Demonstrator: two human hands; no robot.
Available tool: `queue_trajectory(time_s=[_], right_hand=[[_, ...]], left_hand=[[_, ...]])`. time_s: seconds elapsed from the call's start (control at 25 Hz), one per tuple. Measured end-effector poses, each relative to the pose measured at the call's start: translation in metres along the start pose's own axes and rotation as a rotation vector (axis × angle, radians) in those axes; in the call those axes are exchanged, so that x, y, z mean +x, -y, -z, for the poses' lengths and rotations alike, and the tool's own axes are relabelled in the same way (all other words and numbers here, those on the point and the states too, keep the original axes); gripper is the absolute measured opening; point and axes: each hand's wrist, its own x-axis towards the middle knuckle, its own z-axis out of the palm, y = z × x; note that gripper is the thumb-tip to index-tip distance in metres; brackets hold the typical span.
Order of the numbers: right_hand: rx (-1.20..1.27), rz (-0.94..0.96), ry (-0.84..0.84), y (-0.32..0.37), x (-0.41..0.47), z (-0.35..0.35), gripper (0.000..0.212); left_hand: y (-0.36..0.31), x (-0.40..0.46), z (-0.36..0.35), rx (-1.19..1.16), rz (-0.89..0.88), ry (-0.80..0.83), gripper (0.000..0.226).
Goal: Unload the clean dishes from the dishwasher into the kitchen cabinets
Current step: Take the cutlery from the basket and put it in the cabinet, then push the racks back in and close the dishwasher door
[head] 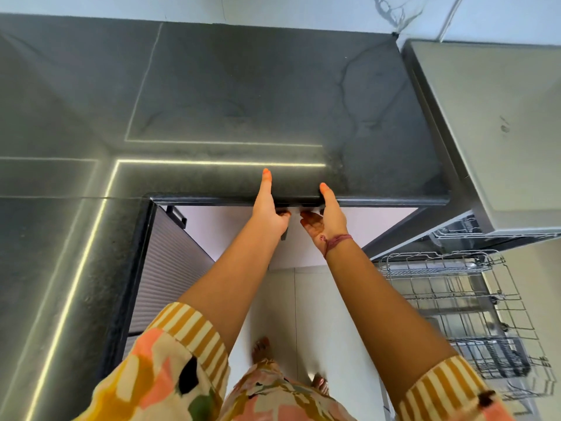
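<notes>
Reaching forward, two hands meet at the front edge of the dark surface [243, 95]: the left hand [269, 208] and right hand [326, 218] each lay a thumb on top, fingers curled under the lip, grasping it. Right of the fingers, one dishwasher [491, 132] stands open with two wire racks [467, 305] pulled out. Below lies open floor [288, 302].

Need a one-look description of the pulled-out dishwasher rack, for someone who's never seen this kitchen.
Find the dark stone countertop; right of it stands the open dishwasher. Below that, at the right edge, the dishwasher rack juts over the pale floor. It is the only open wire grid, and looks empty.
</notes>
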Motion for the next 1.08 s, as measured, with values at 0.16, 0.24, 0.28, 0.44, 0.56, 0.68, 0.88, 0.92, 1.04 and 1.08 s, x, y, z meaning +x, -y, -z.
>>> queue_trajectory(time_s=[0.16, 0.24, 0.28, 0.44, 0.56, 0.68, 0.88, 0.92, 1.04, 1.08], right_hand=[[0.123, 0.021, 0.029, -0.007, 0.013, -0.003, 0.046], [0.110, 0.037, 0.021, -0.008, 0.017, -0.001, 0.041], [0.090, 0.042, 0.016, -0.007, 0.019, 0.001, 0.039], [0.018, 0.049, 0.041, -0.002, 0.022, 0.011, 0.043], [-0.008, 0.051, 0.082, -0.001, 0.018, 0.012, 0.043], [-0.103, 0.029, 0.112, 0.006, 0.010, 0.018, 0.049], [-0.248, -0.002, 0.101, 0.015, -0.016, 0.065, 0.036], [-0.259, -0.031, 0.116, 0.013, -0.023, 0.083, 0.033], [-0.311, -0.097, 0.139, 0.009, -0.044, 0.142, 0.032], [-0.321, -0.104, 0.141, 0.009, -0.050, 0.166, 0.032]], left_hand=[[-0.003, 0.028, -0.001, -0.041, -0.036, -0.045, 0.079], [0.000, 0.034, 0.002, 0.001, -0.053, -0.049, 0.078], [0.001, 0.036, 0.003, 0.010, -0.059, -0.049, 0.078], [-0.001, 0.039, 0.007, 0.012, -0.075, -0.032, 0.074], [0.000, 0.034, 0.007, 0.034, -0.097, 0.001, 0.071], [0.006, 0.025, 0.012, 0.013, -0.106, 0.041, 0.068], [0.050, 0.000, 0.037, 0.100, -0.089, 0.068, 0.046], [0.065, -0.006, 0.044, 0.101, -0.090, 0.034, 0.041], [0.120, -0.036, 0.064, 0.084, -0.088, -0.053, 0.033], [0.145, -0.049, 0.071, 0.072, -0.084, -0.063, 0.025]])
